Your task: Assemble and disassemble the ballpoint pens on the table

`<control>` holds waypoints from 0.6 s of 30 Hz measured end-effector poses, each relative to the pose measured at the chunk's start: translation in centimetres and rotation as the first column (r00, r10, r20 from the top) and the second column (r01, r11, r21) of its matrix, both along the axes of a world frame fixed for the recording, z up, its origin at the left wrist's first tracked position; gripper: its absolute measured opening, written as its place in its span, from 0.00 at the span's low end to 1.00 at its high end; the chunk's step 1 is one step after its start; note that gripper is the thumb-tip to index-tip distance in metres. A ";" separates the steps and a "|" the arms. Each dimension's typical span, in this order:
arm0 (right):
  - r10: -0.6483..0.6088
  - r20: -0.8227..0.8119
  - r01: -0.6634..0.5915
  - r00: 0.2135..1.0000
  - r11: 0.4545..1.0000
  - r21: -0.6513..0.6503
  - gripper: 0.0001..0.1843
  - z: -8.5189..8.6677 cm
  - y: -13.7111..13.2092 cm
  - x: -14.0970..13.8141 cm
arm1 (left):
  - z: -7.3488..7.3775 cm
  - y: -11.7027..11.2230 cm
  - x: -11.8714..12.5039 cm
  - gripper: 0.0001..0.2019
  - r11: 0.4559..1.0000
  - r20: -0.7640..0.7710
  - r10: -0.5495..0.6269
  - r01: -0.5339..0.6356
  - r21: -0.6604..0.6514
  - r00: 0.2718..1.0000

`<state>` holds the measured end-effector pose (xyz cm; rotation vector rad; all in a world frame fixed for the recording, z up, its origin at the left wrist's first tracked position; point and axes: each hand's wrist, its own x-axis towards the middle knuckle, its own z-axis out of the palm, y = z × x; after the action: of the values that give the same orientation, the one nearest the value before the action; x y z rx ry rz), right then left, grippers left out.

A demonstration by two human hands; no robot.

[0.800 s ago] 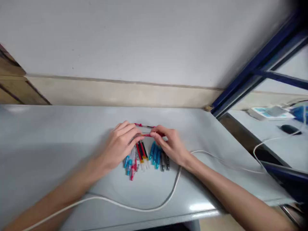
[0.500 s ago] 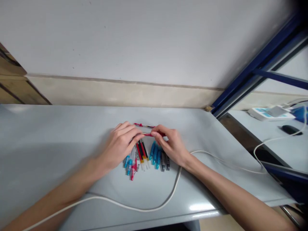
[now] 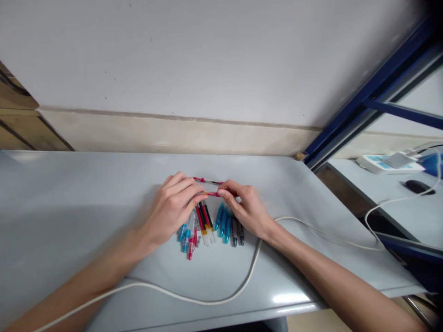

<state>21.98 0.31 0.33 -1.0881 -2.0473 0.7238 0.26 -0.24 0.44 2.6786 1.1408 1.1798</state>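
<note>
Fingers (image 3: 191, 189) hide both ends of the red piece (image 3: 212, 193).

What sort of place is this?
Probably a workshop or light-assembly room, though an office is possible: a grey worktable against a wall, pen parts laid out in groups, and what looks like a mouse on the next table.
</note>
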 end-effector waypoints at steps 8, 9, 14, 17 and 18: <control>-0.191 -0.050 0.196 0.980 0.973 0.125 0.07 -0.6 1.9 1.2 | -0.7 1.5 -1.4 0.14 0.987 0.077 0.163 -0.161 -0.027 0.984; -0.204 -0.037 0.207 0.978 0.970 0.124 0.06 -0.6 2.0 1.3 | -0.7 1.6 -1.6 0.14 0.983 0.086 0.184 -0.181 -0.045 0.979; -0.154 0.068 0.145 0.986 0.983 0.117 0.06 -1.1 2.0 1.0 | -0.6 1.5 -1.7 0.11 0.937 -0.002 0.292 -0.287 -0.201 0.956; -0.144 0.149 0.125 0.978 0.984 0.129 0.05 -1.7 2.2 0.9 | -0.1 1.1 -1.5 0.07 0.856 -0.197 0.388 -0.431 -0.284 0.900; -0.150 0.180 0.123 0.972 0.981 0.148 0.04 -1.8 2.4 1.0 | 0.1 1.0 -1.4 0.07 0.828 -0.264 0.405 -0.474 -0.299 0.875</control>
<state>22.94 2.66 -1.46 -1.2453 -2.1209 0.4173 -1.17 0.76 0.58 2.3483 1.8785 0.6490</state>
